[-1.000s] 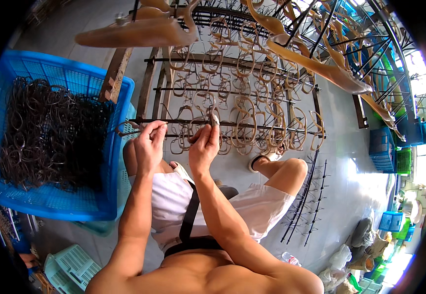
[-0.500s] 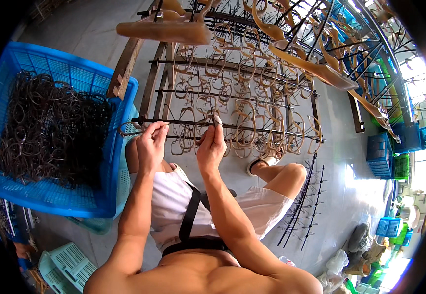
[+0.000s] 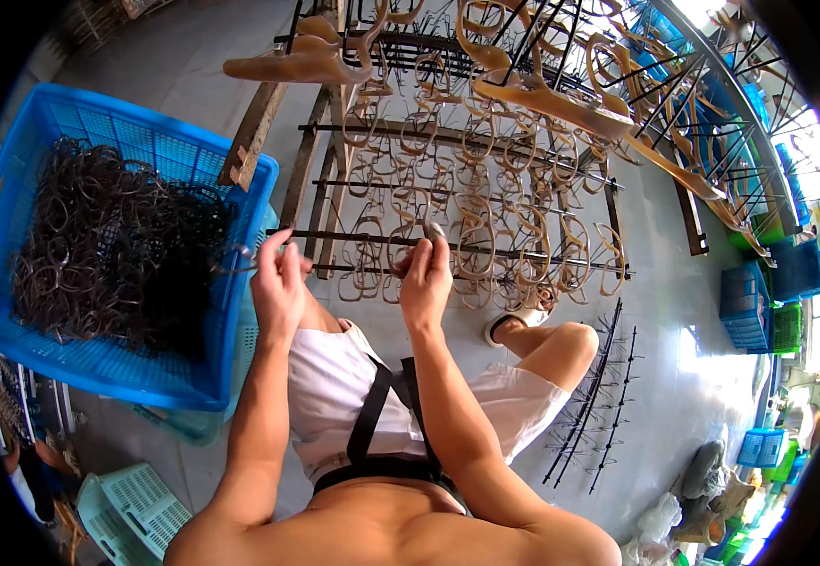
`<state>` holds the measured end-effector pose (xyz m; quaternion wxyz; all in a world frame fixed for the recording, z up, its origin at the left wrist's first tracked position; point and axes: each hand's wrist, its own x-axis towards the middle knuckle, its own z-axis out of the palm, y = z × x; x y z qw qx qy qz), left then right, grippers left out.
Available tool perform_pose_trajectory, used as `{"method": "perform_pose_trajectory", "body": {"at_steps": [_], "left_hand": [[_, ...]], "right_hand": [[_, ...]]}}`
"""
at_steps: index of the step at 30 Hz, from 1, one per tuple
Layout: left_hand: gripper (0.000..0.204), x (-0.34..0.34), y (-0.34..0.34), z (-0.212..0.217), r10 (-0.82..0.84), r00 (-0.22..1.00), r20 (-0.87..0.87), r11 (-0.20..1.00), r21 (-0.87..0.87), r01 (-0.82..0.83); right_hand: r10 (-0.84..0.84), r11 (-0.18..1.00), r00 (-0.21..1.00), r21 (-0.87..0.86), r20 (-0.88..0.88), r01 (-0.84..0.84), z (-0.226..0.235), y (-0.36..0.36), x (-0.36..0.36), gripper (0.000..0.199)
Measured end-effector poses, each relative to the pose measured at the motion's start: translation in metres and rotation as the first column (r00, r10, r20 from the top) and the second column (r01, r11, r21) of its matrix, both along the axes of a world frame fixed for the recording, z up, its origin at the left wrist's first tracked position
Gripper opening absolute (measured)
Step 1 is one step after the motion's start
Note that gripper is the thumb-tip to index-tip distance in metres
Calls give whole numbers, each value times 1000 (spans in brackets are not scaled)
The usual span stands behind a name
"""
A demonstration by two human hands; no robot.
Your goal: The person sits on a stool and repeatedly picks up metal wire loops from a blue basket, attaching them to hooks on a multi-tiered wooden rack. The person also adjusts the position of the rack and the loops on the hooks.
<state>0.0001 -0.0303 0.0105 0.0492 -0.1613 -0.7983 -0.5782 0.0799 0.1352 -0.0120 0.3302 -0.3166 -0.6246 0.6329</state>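
Step in hand, as I read it: threading eyeglass-frame fronts onto a rack rod. Left hand (image 3: 278,278) has fingers pinched together on a dark frame front (image 3: 235,259), held just past the near-right corner of the blue crate (image 3: 14,189), at the left end of the near rod (image 3: 523,253). Right hand (image 3: 426,274) is up at the same rod, fingertips closed on a pale frame front (image 3: 434,229) hanging there; exact grip is hard to tell, thumb partly hidden.

Next move prob. calls for lining the dark piece's opening w/ the rod tip and sliding it along, right hand steadying or spacing what's already hung.

Surroundings: crate sits left, heaped w/ dark frame fronts (image 3: 108,245). Metal rack (image 3: 334,104) ahead carries rows of tan frame fronts (image 3: 485,189) on several rods. Spare pronged rods (image 3: 589,415) lie on the grey concrete floor (image 3: 655,283) to the right. More blue crates (image 3: 742,304) far right; a pale green basket (image 3: 132,505) near left. Person sits, knees either side.
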Motion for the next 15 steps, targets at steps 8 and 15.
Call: {"method": "perform_pose_trajectory", "body": {"at_steps": [8, 15], "left_hand": [[29, 53, -75, 58, -968, 232, 91, 196, 854, 483], [24, 21, -48, 56, -519, 771, 369, 834, 418, 361]], "right_hand": [[765, 570, 644, 477, -10, -669, 61, -36, 50, 36], [747, 664, 644, 206, -163, -719, 51, -29, 43, 21]]}}
